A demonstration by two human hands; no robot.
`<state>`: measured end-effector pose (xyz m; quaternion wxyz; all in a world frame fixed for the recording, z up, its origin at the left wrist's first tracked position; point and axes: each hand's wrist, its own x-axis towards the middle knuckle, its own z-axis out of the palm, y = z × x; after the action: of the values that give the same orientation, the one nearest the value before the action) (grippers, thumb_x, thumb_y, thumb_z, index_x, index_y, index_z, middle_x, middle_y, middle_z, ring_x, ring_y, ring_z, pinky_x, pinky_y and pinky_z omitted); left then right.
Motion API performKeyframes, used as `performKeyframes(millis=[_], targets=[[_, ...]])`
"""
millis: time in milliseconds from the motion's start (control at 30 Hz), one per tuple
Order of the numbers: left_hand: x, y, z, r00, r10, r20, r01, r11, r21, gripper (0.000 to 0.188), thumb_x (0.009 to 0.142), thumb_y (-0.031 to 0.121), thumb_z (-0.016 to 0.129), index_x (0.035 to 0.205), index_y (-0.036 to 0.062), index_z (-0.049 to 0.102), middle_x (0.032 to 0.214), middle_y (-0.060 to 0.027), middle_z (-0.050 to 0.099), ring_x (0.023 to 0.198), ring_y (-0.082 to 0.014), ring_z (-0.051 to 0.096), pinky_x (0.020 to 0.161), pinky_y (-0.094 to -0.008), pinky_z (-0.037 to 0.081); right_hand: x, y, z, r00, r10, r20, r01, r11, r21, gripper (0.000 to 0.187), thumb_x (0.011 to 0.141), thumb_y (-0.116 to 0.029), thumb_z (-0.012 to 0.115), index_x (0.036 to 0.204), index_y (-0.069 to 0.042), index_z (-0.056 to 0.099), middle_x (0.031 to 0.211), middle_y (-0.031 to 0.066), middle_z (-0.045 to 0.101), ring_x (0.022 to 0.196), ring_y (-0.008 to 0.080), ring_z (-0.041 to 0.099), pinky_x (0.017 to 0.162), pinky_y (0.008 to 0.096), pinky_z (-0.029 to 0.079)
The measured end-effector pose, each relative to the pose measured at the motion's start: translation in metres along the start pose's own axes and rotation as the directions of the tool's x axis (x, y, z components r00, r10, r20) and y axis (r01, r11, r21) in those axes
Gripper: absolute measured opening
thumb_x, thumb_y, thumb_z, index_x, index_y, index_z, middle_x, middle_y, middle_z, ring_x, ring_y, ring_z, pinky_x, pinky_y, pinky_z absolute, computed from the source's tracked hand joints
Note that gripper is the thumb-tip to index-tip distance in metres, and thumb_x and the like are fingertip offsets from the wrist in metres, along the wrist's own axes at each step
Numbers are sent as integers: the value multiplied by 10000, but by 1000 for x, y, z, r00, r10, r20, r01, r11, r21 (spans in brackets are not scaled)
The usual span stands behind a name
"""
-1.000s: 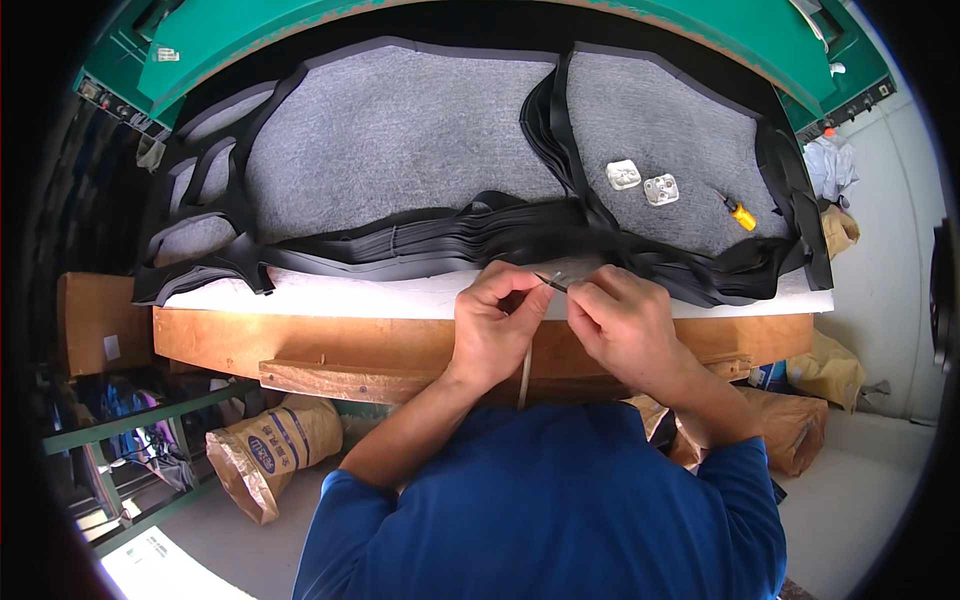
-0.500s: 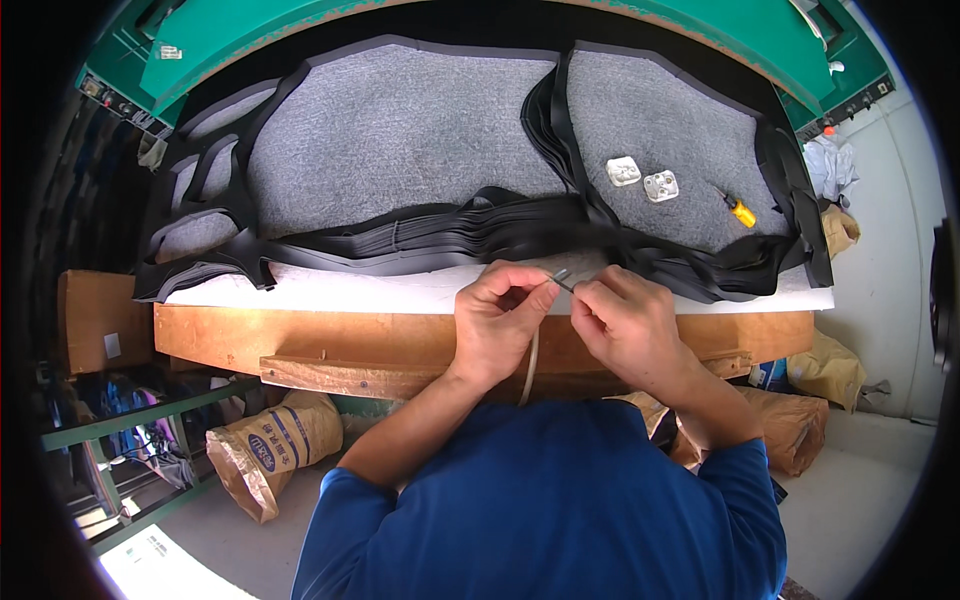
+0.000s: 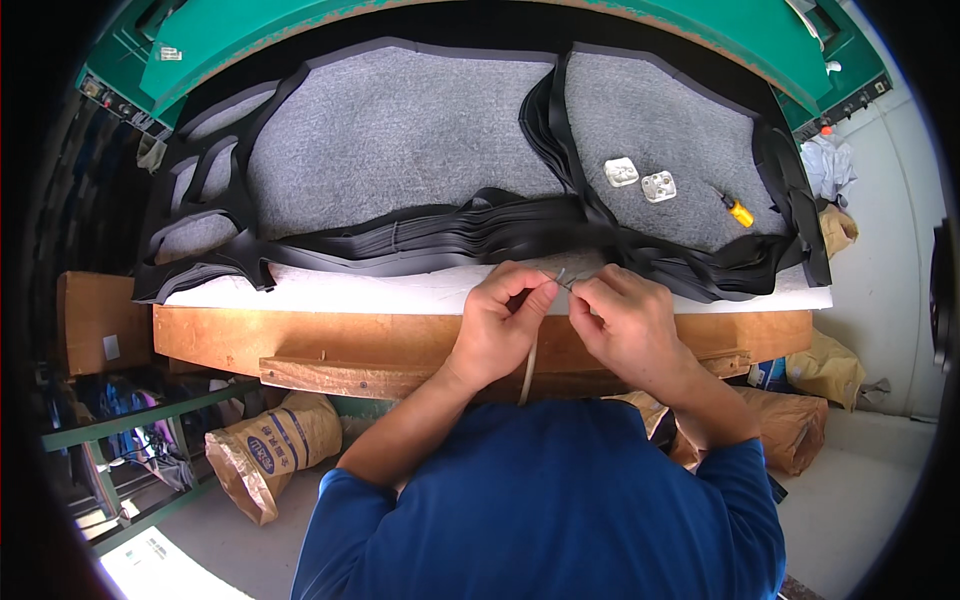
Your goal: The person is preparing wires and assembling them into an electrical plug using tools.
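Observation:
In front of my chest, my left hand [image 3: 498, 325] pinches a pale electric cable [image 3: 529, 372] near its end, thumb against fingers. The cable hangs from this hand towards my blue shirt. Close beside it, my right hand [image 3: 628, 318] is closed, its thumb and forefinger pinching a thin dark wire [image 3: 566, 283] at the cable's end. Fine wire tips stick out between the two hands; their exact layout is too small to tell. Beyond my right hand, two white plug housing halves [image 3: 620, 172] lie apart on grey felt. To their right rests a screwdriver [image 3: 738, 211] with a yellow handle.
Grey felt sheet [image 3: 400, 120] framed by stacked black strips [image 3: 450, 225] covers the bench top. A wooden bench edge [image 3: 400, 335] runs below my hands. Green machinery [image 3: 450, 15] stands behind. Paper sacks [image 3: 275, 450] and a cardboard box [image 3: 98, 320] stand around the bench.
My left hand has turned slightly, and the wire tips between my fingers look more spread apart. Both hands stay in nearly the same place.

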<state>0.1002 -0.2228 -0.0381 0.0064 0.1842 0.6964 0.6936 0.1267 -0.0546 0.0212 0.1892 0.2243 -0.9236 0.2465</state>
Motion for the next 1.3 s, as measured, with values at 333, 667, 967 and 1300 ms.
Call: performKeyframes(millis=[333,667,967,1300], targets=[[8,1,-19,822,-506,261,564,658,-499,148,922,156,622,991,35,673,817,9,631,685,-45,531,601,-198,440,-43,16,-20,893,105,438,-125,992,15,99,720,-34,687,745,-45,591,704,97,579,648,285,596,580,382,481],[13,19,-14,864,-426,267,487,842,-231,106,927,107,610,928,9,651,788,22,597,677,-31,500,583,-186,421,13,7,-37,999,-8,44,-2,976,216,212,749,-32,704,938,-8,611,866,119,608,715,303,615,614,381,506],[15,22,-11,967,-119,227,112,993,42,37,868,34,638,868,-3,636,767,-43,567,666,-109,507,571,-249,406,29,25,-24,930,-253,266,198,956,218,176,748,-14,704,877,-12,584,816,103,580,708,293,585,594,379,483],[14,30,-6,988,67,141,-90,983,163,63,798,-20,660,834,7,616,773,-114,575,691,-284,564,596,-350,463,20,25,-13,960,-21,280,-53,966,253,241,903,-130,569,709,-17,480,602,152,512,540,353,521,488,428,399]])
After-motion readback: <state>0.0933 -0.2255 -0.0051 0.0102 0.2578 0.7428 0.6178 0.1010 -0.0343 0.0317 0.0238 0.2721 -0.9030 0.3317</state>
